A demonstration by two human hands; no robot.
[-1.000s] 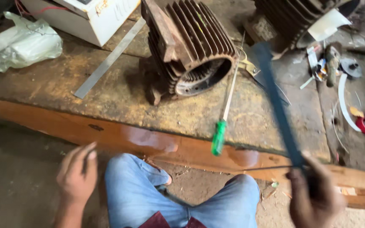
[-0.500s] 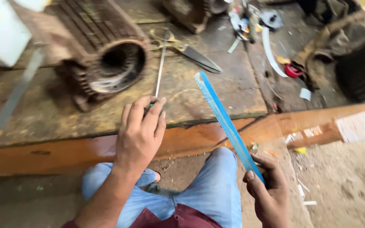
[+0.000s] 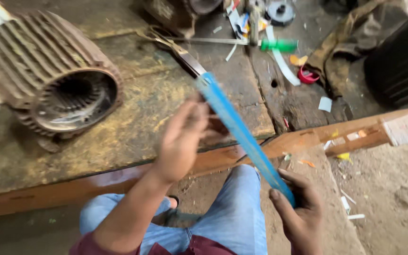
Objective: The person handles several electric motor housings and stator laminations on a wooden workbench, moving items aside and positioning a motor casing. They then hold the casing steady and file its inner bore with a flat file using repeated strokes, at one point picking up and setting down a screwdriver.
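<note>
Worn wooden workbench [image 3: 133, 127]: bears a rusty finned cast-iron motor housing [image 3: 48, 85], lying on its side at left.

Long flat blue plastic strip [image 3: 242, 137]: slants over the bench edge, lower end clamped in the right hand [image 3: 298, 212].

Left hand [image 3: 182, 141]: half a second ago on the green-handled screwdriver [image 3: 260, 44]; now lifted, blurred, fingers loosely spread beside the strip, holding nothing. Screwdriver now lies far back on the bench.

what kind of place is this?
Likely a motor repair workshop: a finned motor housing sits on a worn wooden workbench strewn with tools, and the right hand holds a blue strip.
</note>
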